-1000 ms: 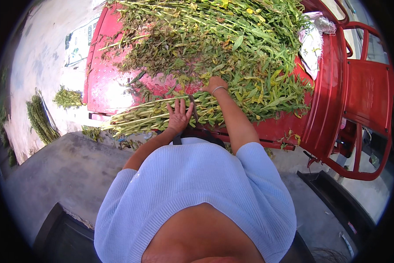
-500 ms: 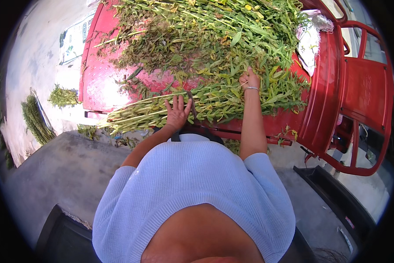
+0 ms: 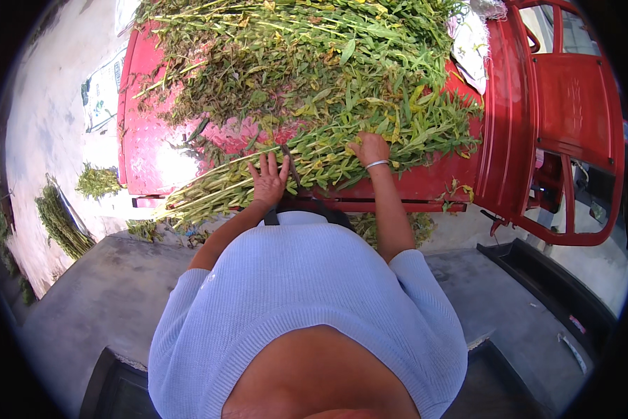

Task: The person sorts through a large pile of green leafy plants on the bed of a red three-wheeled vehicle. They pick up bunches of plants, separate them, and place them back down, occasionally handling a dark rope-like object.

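Note:
A bundle of long leafy green stalks point(image 3: 213, 183) lies along the near edge of a red truck bed point(image 3: 436, 183), with pale bare ends to the left and leafy tops to the right. My left hand point(image 3: 269, 183) rests on the bare stalks, palm down and fingers spread. A narrow dark strip point(image 3: 290, 166) crosses the bundle just right of those fingers. My right hand point(image 3: 373, 149), with a silver bracelet at the wrist, is over the leafy part with its fingers curled in. What they grip is hidden.
More leafy stalks point(image 3: 328, 49) and brown loose leaves point(image 3: 216, 94) cover the bed farther back. The red cab point(image 3: 509, 126) stands at the right, with a white sack point(image 3: 470, 52) beside it. Plant bundles point(image 3: 59, 216) lie on the ground at left.
My right hand has come nearer and to the left over the leaves. My left hand stays spread on the stalks. The whole view has shifted a little.

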The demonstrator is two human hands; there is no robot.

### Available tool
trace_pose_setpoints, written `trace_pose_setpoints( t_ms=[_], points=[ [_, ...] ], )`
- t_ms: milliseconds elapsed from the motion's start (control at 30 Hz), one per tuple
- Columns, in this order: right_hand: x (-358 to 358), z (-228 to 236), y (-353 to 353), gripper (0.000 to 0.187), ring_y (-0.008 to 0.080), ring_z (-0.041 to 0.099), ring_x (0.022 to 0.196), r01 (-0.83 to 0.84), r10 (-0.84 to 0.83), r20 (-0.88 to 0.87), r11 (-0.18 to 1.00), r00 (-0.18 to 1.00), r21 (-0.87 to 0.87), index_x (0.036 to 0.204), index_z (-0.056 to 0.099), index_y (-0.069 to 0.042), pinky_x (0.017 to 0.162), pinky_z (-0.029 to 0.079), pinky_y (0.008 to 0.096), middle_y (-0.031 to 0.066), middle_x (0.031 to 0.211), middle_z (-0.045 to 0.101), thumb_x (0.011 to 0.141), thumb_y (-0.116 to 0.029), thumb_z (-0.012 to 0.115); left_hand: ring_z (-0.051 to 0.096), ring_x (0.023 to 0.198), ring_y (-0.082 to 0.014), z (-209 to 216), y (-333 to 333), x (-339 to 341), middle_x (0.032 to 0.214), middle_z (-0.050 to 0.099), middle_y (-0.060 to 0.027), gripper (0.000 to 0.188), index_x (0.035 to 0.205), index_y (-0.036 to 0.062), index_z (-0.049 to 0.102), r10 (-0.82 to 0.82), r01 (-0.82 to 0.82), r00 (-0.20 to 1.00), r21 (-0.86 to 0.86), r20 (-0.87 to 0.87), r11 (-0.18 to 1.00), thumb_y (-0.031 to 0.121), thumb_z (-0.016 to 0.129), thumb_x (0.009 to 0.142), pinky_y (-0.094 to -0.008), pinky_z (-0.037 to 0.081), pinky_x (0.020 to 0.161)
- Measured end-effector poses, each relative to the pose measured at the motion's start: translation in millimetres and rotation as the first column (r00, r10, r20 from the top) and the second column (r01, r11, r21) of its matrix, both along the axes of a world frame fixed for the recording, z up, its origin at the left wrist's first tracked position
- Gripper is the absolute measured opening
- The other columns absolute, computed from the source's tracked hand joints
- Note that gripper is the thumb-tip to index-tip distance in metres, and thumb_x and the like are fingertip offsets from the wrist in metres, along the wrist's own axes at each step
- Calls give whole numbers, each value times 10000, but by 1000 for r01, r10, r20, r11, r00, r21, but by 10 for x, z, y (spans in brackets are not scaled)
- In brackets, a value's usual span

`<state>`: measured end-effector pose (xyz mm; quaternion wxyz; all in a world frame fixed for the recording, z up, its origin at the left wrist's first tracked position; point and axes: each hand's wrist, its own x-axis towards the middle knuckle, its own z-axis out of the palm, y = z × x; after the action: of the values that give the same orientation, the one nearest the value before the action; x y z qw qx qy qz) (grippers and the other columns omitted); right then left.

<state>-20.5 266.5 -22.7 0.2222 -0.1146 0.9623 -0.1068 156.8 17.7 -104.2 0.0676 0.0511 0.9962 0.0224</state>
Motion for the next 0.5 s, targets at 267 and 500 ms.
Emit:
trace_pose_setpoints(
  t_ms=[267,500],
  points=[
    [40,-616,545,369,187,596,548,642,-635,179,642,752,-420,1053,621,30,531,472,352,153,758,648,800,-233,675,282,1258,-450,-28,20,-3,1365,302,-240,538,1388,163,305,1,-1,1000,-20,5,1000,227,444,872,-725,224,908],
    [-72,-389,1118,375,243,572,536,647,-900,209,100,383,-756,954,558,72,508,455,386,131,644,560,820,-266,651,309,1240,-438,-8,27,-7,1349,315,-239,560,1393,149,301,-10,10,999,-14,-45,1000,232,465,863,-719,241,904]
  ],
)
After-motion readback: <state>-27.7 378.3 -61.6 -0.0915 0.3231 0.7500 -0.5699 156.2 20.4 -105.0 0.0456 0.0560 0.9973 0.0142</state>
